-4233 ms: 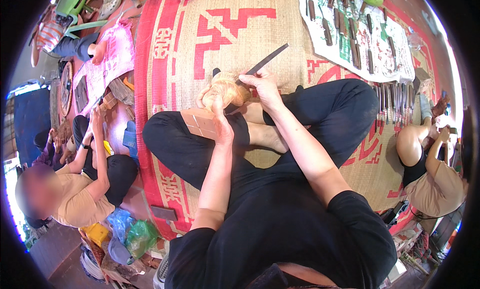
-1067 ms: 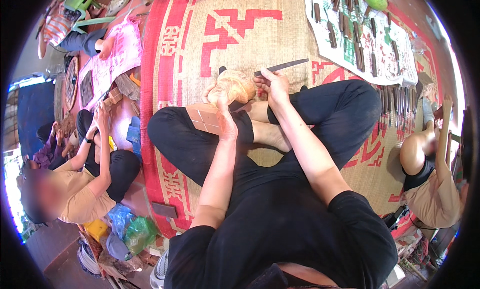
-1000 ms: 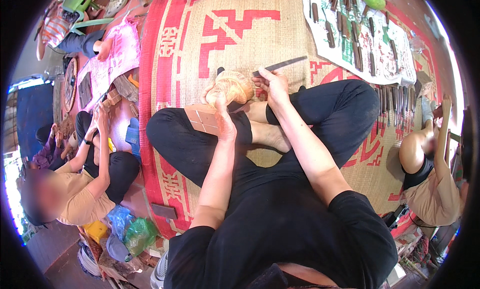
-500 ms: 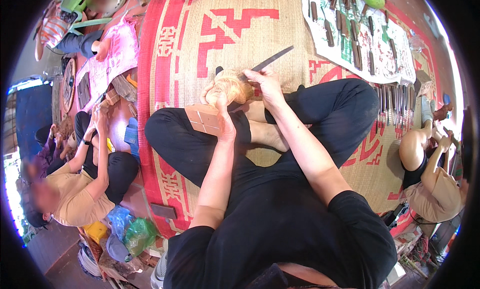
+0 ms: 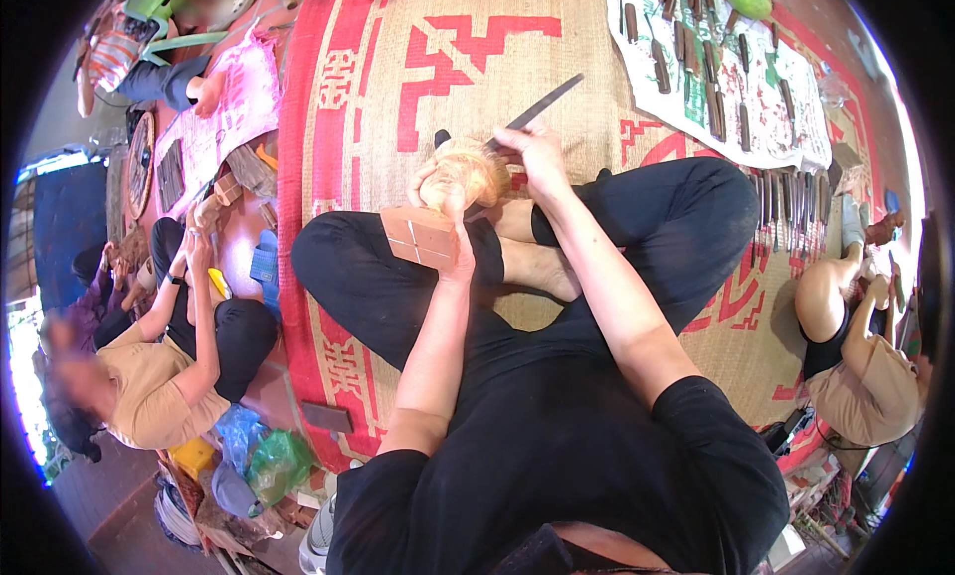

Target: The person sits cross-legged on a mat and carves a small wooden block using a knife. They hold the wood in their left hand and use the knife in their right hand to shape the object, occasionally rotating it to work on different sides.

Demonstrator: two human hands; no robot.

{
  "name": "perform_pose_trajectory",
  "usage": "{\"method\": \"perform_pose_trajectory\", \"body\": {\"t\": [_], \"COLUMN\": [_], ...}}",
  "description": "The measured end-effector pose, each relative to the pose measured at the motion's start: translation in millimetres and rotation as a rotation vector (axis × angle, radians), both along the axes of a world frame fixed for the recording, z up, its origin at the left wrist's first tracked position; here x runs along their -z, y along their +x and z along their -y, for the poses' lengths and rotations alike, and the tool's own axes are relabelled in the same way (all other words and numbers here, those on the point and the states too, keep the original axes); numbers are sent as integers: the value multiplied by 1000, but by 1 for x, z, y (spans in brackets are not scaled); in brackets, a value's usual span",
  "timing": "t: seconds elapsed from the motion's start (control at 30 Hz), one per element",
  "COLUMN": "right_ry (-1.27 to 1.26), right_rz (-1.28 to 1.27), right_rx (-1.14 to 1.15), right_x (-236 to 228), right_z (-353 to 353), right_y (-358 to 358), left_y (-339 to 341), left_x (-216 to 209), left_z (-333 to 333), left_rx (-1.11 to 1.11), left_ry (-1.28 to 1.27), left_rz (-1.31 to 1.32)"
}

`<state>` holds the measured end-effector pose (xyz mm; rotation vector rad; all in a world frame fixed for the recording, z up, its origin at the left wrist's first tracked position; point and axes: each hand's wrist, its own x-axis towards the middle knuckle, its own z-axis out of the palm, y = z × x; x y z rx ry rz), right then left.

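A pale carved wooden figure is held over my crossed legs, its flat base with light crossed lines turned toward me. My left hand is closed around it near the base. In my right hand is a long, dark, flat file, gripped between thumb and fingers. Its free end points up and to the right, while the other end lies against or just behind the far right side of the carving. The exact contact is hidden by my fingers and the wood.
I sit on a woven red and tan mat. Many carving tools lie on a white cloth at the far right, with more in a row beside my right knee. A dark block rests on the left border. People work on both sides.
The file is tilted more steeply, and my right hand has shifted slightly away from me. The carving stays in my left hand, its base turned a little.
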<state>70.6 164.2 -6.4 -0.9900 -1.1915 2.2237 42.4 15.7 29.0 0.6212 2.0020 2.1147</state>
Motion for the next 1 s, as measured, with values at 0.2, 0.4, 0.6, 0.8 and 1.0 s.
{"method": "perform_pose_trajectory", "body": {"t": [0.2, 0.4, 0.6, 0.8, 1.0], "right_ry": [-39, 55, 30, 85, 140], "right_rz": [-45, 32, -75, 60, -24], "right_rx": [22, -29, -38, -48, -94], "right_x": [-3, 2, 2, 1, 5], "right_z": [-5, -7, -11, -13, -12], "right_y": [1, -3, 1, -1, 0], "left_y": [1, 1, 5, 1, 3], "left_x": [11, 4, -3, 5, 6], "left_z": [1, 1, -2, 0, 1], "left_rx": [-1, -5, 12, 24, 46], "left_ry": [31, -42, 24, -24, 2], "left_rz": [76, 2, 55, -65, 7]}}
